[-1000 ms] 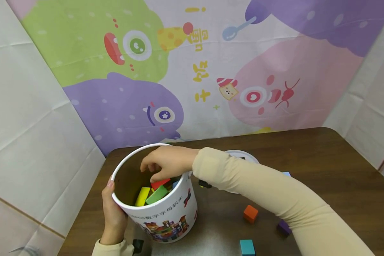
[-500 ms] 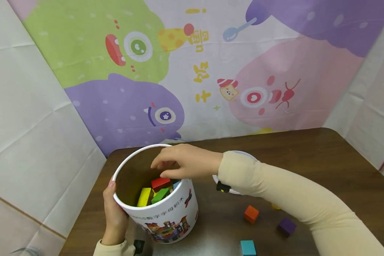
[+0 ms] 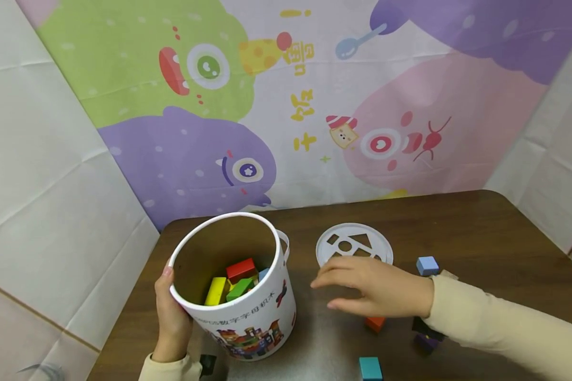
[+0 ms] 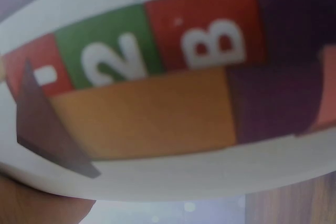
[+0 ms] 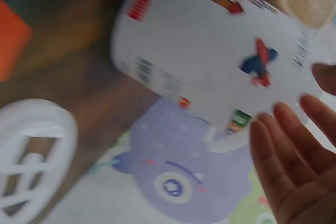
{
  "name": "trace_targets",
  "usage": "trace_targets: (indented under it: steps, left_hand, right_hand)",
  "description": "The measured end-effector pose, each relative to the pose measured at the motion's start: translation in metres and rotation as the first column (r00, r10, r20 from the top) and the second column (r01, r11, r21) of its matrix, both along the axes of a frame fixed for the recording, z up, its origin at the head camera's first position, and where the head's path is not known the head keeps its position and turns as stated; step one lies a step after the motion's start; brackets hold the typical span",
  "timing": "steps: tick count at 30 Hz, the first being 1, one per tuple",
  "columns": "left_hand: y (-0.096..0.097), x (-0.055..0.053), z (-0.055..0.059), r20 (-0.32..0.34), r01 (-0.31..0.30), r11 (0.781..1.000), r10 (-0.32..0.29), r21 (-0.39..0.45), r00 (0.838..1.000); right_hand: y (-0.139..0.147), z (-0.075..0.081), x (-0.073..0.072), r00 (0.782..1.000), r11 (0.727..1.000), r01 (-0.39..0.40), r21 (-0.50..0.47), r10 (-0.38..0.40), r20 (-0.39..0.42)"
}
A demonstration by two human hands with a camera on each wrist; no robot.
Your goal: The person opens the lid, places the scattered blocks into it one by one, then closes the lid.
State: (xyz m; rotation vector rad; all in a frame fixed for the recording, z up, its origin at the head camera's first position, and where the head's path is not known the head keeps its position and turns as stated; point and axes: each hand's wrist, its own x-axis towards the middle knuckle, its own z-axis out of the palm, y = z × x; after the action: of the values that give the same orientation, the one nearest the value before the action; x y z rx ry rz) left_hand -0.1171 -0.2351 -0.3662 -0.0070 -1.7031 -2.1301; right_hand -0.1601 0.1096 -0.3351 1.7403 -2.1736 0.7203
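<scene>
A white bucket (image 3: pixel 252 317) printed with pictures of toy blocks stands tilted on the table in the head view. Inside it lie a red block (image 3: pixel 241 270), a yellow block (image 3: pixel 216 291), a green block (image 3: pixel 240 290) and part of a blue one. My left hand (image 3: pixel 171 317) holds the bucket's left side, its fingertips at the rim. To the right of the bucket, my right hand (image 3: pixel 372 286) hovers over the table with relaxed fingers and nothing in them. It partly covers the white shape-sorter lid (image 3: pixel 320 248) and an orange block (image 3: pixel 375 323).
A light blue block (image 3: pixel 427 265) lies at the right, beside a partly covered wooden piece (image 3: pixel 449 274). A teal block (image 3: pixel 370 368) sits near the front edge. Below the right wrist a purple block (image 3: pixel 426 343) is partly hidden. A cartoon-printed cloth (image 3: pixel 305 174) hangs behind the table.
My right hand has come out of the bucket and moved right over the table, uncovering the lid and bucket handle. The left hand stays on the bucket.
</scene>
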Motion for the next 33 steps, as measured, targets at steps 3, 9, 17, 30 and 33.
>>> trace_targets:
  steps: [3,9,17,30,33]
  left_hand:
    - [0.0,0.0,0.0,-0.006,0.011,1.0,-0.011,0.001,1.0]
    - [0.001,-0.001,0.001,-0.004,0.015,1.0,-0.015,0.002,1.0]
    - [0.0,0.0,0.0,-0.002,0.008,1.0,-0.008,0.007,1.0]
    - [-0.001,0.0,-0.002,-0.022,0.006,1.0,-0.006,-0.005,1.0]
    - [-0.003,-0.003,-0.006,-0.047,0.016,1.0,-0.016,-0.011,0.999]
  right_hand:
    - [0.016,-0.016,0.011,0.999,0.996,0.028,0.083,-0.027,-0.018]
    - [0.036,-0.044,0.027,0.996,0.983,0.071,0.167,-0.078,0.034]
    - [0.045,-0.073,0.041,0.992,0.964,0.098,0.247,-0.113,0.048]
    - [0.046,-0.089,0.046,0.982,0.943,0.053,0.327,-0.109,0.156]
    - [0.045,-0.09,0.046,0.974,0.936,0.018,0.352,-0.097,0.207]
